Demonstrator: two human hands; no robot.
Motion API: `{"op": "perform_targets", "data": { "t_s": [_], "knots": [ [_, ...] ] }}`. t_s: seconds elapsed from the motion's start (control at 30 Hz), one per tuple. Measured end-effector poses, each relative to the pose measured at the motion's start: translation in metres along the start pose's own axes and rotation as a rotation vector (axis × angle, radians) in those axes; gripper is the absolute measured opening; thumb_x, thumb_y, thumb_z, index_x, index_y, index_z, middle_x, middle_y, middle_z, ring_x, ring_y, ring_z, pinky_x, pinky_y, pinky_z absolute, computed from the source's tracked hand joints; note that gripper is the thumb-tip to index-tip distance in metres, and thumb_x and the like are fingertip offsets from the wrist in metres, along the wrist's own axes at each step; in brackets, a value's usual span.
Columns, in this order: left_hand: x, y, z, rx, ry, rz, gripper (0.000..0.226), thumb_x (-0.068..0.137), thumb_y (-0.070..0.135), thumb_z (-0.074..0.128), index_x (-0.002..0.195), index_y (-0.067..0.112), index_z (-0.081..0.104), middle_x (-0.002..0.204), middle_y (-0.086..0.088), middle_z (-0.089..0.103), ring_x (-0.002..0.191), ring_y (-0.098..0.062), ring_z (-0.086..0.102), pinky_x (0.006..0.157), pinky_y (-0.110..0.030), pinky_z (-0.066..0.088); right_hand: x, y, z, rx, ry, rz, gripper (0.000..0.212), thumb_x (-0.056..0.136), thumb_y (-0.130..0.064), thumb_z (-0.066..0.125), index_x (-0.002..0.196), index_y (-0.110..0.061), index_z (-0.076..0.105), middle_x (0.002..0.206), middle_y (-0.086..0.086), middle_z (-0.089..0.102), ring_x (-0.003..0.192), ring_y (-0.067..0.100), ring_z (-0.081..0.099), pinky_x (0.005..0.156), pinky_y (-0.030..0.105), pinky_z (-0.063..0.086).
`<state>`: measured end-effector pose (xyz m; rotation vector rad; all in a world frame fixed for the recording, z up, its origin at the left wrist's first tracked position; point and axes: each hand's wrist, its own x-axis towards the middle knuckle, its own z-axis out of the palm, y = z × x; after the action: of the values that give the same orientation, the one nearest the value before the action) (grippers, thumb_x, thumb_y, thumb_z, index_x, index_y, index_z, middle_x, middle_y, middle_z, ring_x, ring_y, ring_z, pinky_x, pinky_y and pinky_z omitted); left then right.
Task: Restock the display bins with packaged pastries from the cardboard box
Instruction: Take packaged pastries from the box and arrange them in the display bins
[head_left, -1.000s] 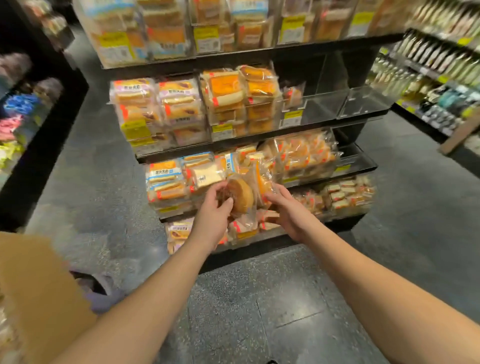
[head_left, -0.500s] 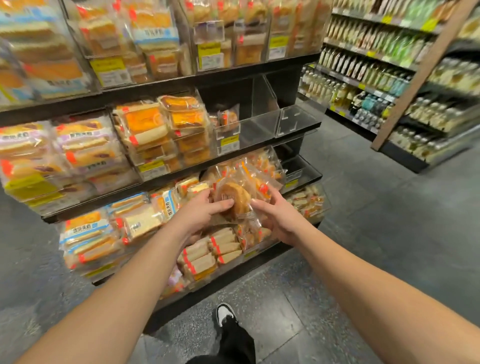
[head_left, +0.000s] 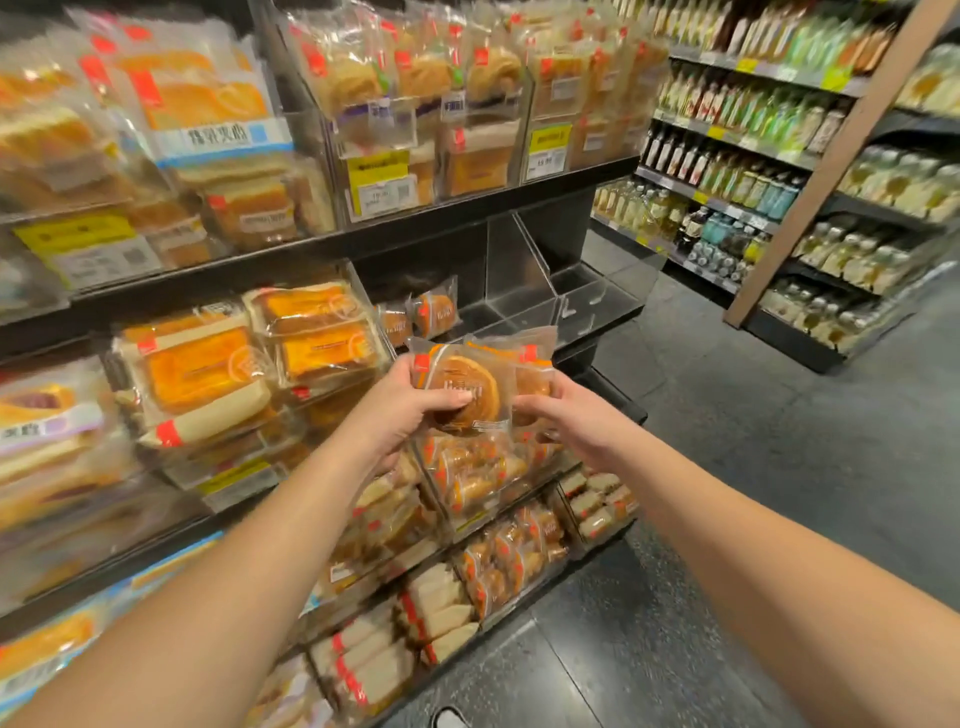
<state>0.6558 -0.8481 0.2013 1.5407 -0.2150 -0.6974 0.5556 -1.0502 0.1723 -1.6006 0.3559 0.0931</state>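
left hand (head_left: 400, 410) grips a round wrapped pastry (head_left: 465, 392); right hand (head_left: 566, 421) pinches a second pack (head_left: 532, 382) (partly hidden behind the first).

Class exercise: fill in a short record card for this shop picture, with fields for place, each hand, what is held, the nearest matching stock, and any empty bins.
Place: shop aisle, pastry shelves
Left hand: grips the front round pastry pack, thumb across its face
Right hand: holds a second pack just behind the first
Matching stock: two similar packs in the middle-shelf bin
Empty bins: clear bins to the right of that stock
Background: bottle shelves
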Motion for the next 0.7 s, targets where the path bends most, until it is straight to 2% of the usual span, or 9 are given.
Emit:
{"op": "perform_targets", "data": {
  "t_s": [0.07, 0.17, 0.2, 0.3, 0.37, 0.43, 0.53, 0.7],
  "knots": [
    [0.020, 0.012, -0.003, 0.001, -0.006, 0.000, 0.077, 0.065, 0.015, 0.090, 0.130, 0.019, 0.051, 0.115, -0.006, 0.071, 0.106, -0.023, 0.069, 0.095, -0.046, 0.055, 0.018, -0.008, -0.010, -0.054, 0.030, 0.017, 0.066, 0.081, -0.041, 0.075, 0.137, -0.026, 0.044, 0.122, -0.002, 0.068, 0.112, 0.019, 0.066, 0.085, 0.035, 0.051],
    [0.043, 0.025, -0.004, -0.016, 0.012, -0.014, 0.075, 0.070, 0.016, 0.086, 0.134, 0.020, 0.047, 0.115, -0.003, 0.070, 0.105, -0.021, 0.069, 0.096, -0.043, 0.055, 0.042, -0.020, -0.026, -0.143, 0.058, 0.041, 0.082, 0.068, -0.052, 0.077, 0.138, -0.027, 0.043, 0.121, -0.004, 0.068, 0.110, 0.018, 0.067, 0.092, 0.040, 0.053],
    [0.049, 0.030, -0.004, -0.017, 0.016, -0.017, 0.072, 0.072, 0.015, 0.085, 0.134, 0.020, 0.047, 0.115, -0.002, 0.070, 0.104, -0.020, 0.069, 0.096, -0.042, 0.055, 0.050, -0.025, -0.031, -0.169, 0.045, 0.047, 0.078, 0.071, -0.049, 0.077, 0.138, -0.026, 0.044, 0.120, -0.004, 0.069, 0.110, 0.017, 0.067, 0.094, 0.041, 0.054],
    [0.068, 0.042, -0.007, -0.018, 0.059, -0.023, 0.061, 0.081, 0.012, 0.079, 0.132, 0.020, 0.047, 0.111, -0.002, 0.070, 0.100, -0.018, 0.070, 0.090, -0.036, 0.057, 0.073, -0.046, -0.046, -0.289, 0.002, 0.046, 0.047, 0.087, -0.030, 0.072, 0.129, -0.024, 0.052, 0.114, -0.005, 0.071, 0.103, 0.013, 0.070, 0.092, 0.036, 0.056],
    [0.078, 0.047, -0.007, 0.001, 0.107, -0.009, 0.049, 0.085, 0.008, 0.073, 0.128, 0.016, 0.050, 0.106, -0.003, 0.070, 0.096, -0.017, 0.070, 0.086, -0.033, 0.056, 0.087, -0.064, -0.056, -0.429, 0.013, 0.040, 0.040, 0.088, -0.031, 0.071, 0.124, -0.025, 0.054, 0.110, -0.005, 0.071, 0.099, 0.014, 0.070, 0.084, 0.031, 0.056],
    [0.090, 0.053, -0.008, 0.018, 0.136, 0.008, 0.041, 0.085, 0.007, 0.072, 0.120, 0.017, 0.053, 0.106, -0.004, 0.071, 0.098, -0.018, 0.070, 0.093, -0.037, 0.055, 0.103, -0.082, -0.066, -0.563, 0.018, 0.051, 0.039, 0.089, -0.034, 0.071, 0.122, -0.029, 0.053, 0.109, -0.006, 0.068, 0.097, 0.011, 0.067, 0.079, 0.027, 0.052],
    [0.113, 0.059, -0.011, 0.017, 0.218, 0.014, 0.043, 0.083, 0.012, 0.076, 0.118, 0.021, 0.053, 0.111, -0.005, 0.071, 0.101, -0.021, 0.071, 0.095, -0.042, 0.055, 0.132, -0.109, -0.080, -0.737, -0.007, 0.033, 0.038, 0.088, -0.038, 0.071, 0.122, -0.032, 0.054, 0.106, -0.009, 0.067, 0.094, 0.008, 0.065, 0.080, 0.026, 0.051],
    [0.149, 0.063, -0.011, 0.033, 0.380, 0.005, 0.057, 0.079, 0.013, 0.080, 0.128, 0.021, 0.051, 0.114, -0.001, 0.070, 0.102, -0.019, 0.069, 0.093, -0.043, 0.056, 0.189, -0.140, -0.097, -1.019, -0.034, -0.009, 0.051, 0.088, -0.042, 0.071, 0.135, -0.027, 0.055, 0.115, -0.004, 0.066, 0.101, 0.013, 0.063, 0.093, 0.031, 0.049]
  ]
}}
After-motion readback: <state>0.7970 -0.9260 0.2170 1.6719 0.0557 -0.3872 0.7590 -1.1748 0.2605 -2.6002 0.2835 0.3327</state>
